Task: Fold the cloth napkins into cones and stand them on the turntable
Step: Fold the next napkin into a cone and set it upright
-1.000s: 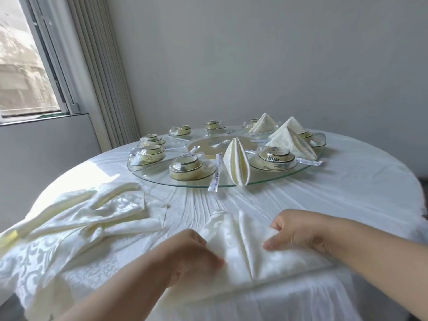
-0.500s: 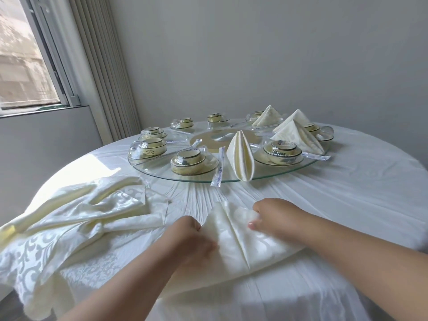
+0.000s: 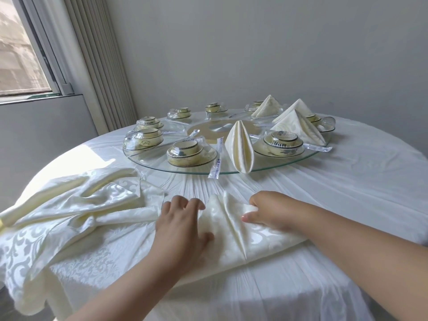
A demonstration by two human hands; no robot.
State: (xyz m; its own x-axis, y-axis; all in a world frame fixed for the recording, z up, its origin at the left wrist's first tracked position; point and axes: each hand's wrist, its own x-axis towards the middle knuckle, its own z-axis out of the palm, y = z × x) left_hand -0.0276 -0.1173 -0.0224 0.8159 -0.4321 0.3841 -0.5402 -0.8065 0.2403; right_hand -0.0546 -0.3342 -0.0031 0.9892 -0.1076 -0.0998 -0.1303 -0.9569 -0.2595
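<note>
Both hands are on one cream damask napkin (image 3: pixel 234 230) lying flat at the near edge of the round, white-clothed surface (image 3: pixel 347 181). The napkin has a couple of raised pleats running lengthwise down its middle, and its far tip pokes up between the two hands.

The left hand (image 3: pixel 183 225) lies on the napkin's left side, fingers (image 3: pixel 194 205) loosely spread and only a little bent, thumb pressing down on the fabric — more resting and pushing than gripping. The right hand (image 3: pixel 271 210) is at the napkin's upper right edge with its fingers curled in, pinching a fold of cloth between thumb and fingertips.

Further back sits the glass turntable (image 3: pixel 289 164), loaded with shrink-wrapped bowl-and-plate sets (image 3: pixel 187 151) around its rim. One folded napkin cone (image 3: pixel 239 147) stands upright near the front edge, with a wrapped chopstick packet (image 3: pixel 217 158) just beside it, hanging over the rim. Three more tent-shaped folded napkins (image 3: pixel 298 128) sit on the far right side of the glass.

Off to the left there's a loose heap of unfolded napkins (image 3: pixel 76 205) — same cream pattern — draped over the surface's edge. A window (image 3: pixel 20 49) and vertical blinds (image 3: pixel 99 61) are in the back left corner.
</note>
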